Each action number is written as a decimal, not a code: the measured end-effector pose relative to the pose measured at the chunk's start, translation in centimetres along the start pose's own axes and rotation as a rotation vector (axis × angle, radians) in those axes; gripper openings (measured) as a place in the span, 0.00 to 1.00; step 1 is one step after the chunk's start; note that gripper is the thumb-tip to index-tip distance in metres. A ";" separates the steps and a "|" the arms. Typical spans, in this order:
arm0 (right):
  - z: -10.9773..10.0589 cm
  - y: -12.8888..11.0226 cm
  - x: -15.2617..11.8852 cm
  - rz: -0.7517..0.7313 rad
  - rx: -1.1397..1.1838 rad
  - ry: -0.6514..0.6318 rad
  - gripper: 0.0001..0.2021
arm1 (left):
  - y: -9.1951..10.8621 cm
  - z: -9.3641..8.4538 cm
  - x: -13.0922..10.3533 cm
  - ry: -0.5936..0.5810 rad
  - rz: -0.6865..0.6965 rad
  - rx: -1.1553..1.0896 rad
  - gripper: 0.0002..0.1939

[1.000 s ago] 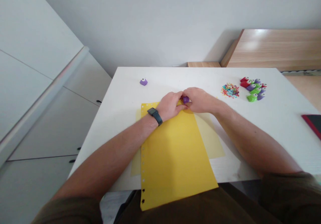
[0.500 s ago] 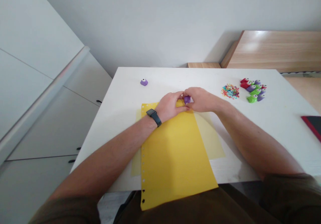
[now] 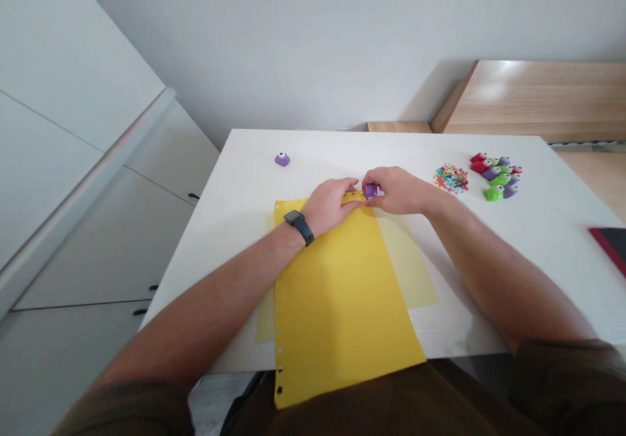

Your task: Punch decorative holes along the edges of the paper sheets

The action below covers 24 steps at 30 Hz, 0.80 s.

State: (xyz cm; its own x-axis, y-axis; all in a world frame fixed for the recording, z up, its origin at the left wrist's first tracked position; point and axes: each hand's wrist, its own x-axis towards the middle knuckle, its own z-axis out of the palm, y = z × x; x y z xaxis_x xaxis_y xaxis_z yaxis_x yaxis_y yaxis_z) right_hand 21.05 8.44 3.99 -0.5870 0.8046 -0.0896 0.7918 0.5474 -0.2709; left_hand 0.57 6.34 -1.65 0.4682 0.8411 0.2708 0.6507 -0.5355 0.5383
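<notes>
A purple paper punch point(image 3: 370, 191) is gripped in my right hand point(image 3: 394, 189) at the top right corner of a yellow sheet of paper point(image 3: 342, 299). Several small shapes are punched along the sheet's left edge, and a few show along its top edge. My left hand point(image 3: 328, 206), with a dark watch point(image 3: 299, 226) on the wrist, lies over the top of the sheet. Its thumb and forefinger are spread apart, just left of the punch. Under the yellow sheet is a paler yellow sheet point(image 3: 408, 266), partly covered.
Another purple punch point(image 3: 282, 159) stands at the back left of the white table point(image 3: 205, 247). To the right lie a pile of small coloured paper cutouts point(image 3: 450, 178) and a group of red, green and purple punches point(image 3: 499, 176). A dark red-edged object point(image 3: 611, 246) sits at the right edge.
My right hand has shifted slightly right with the punch along the top edge. My left fingertips have come away from the punch, uncovering punched holes in the edge.
</notes>
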 end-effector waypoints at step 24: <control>-0.2 0.2 0.1 0.024 0.093 0.055 0.10 | -0.2 -0.3 0.1 0.021 -0.054 -0.061 0.17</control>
State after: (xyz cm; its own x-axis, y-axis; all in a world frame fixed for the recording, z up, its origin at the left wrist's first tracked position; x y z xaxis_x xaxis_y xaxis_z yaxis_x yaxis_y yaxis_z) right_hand 21.20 8.63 4.10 -0.5555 0.8303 -0.0449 0.7851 0.5060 -0.3572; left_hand 0.35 6.55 -1.48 0.4207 0.8702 0.2565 0.6366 -0.4846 0.5999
